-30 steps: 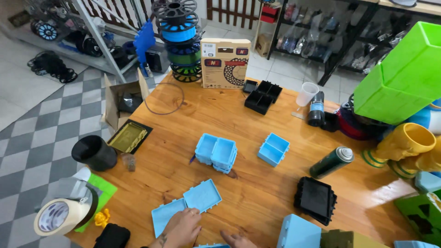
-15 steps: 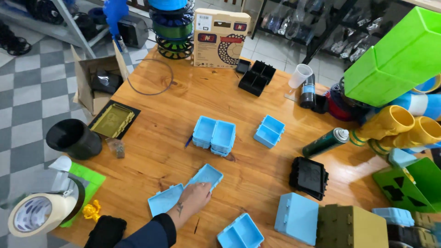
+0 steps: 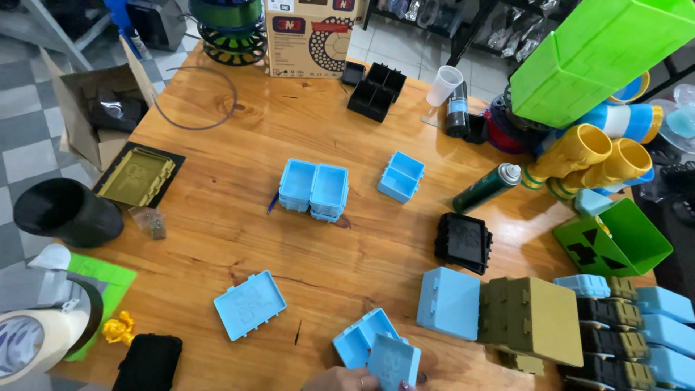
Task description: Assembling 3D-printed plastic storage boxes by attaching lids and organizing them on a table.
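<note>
Only the top of my left hand (image 3: 346, 379) shows at the bottom edge, a ring on one finger. It grips a square light-blue lid (image 3: 394, 360), held tilted over a two-compartment light-blue tray (image 3: 356, 339) on the wooden table (image 3: 239, 145). A second light-blue lid (image 3: 250, 305) lies flat to the left, apart from the hand. My right hand is out of view.
More blue trays sit mid-table (image 3: 316, 190) (image 3: 400, 176). A closed blue box (image 3: 449, 303) and an olive box (image 3: 534, 320) lie right of the hand, with stacked boxes beyond. Also here: black tray (image 3: 463, 241), spray can (image 3: 487, 187), black pot (image 3: 66, 212), tape roll (image 3: 36, 340).
My left hand has taken one of the two blue lids from the table and carried it right, over the blue tray. The view has shifted closer and rightward.
</note>
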